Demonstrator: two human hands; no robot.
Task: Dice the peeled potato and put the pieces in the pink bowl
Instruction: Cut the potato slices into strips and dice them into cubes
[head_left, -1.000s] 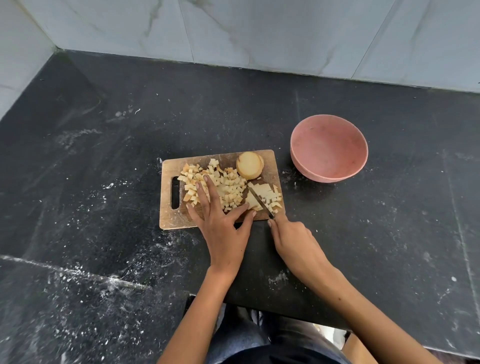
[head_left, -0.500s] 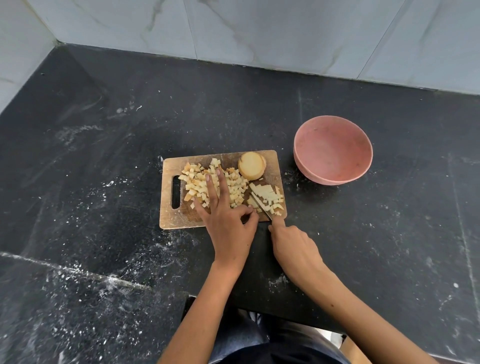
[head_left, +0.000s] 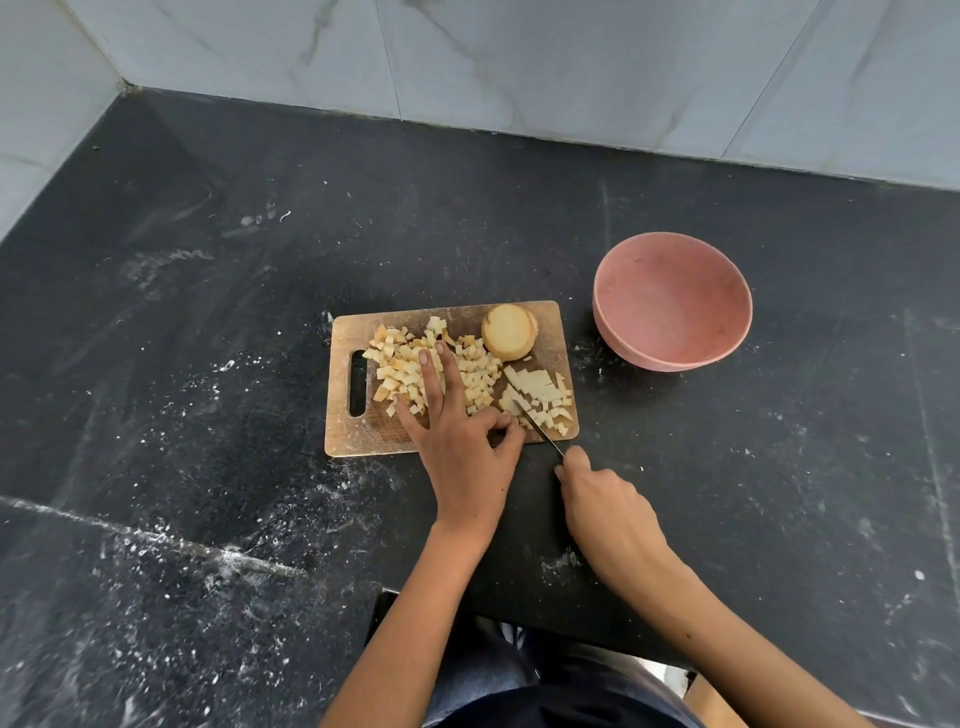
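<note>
A single head-worn, wide-angle view looks forward and steeply down over a dark speckled surface (head_left: 208, 364), seen from the person's own standing position at its near edge. The lens faces the tiled wall (head_left: 519, 62), which bows across the top of the frame and meets a side wall in the upper left corner. A wooden cutting board (head_left: 363, 431) sits close in, just above frame centre, with a pink bowl (head_left: 623, 338) to the right of it. Both forearms enter from the bottom edge, the left hand (head_left: 462, 462) and right hand (head_left: 608, 509) at lower centre. There is no second view.
</note>
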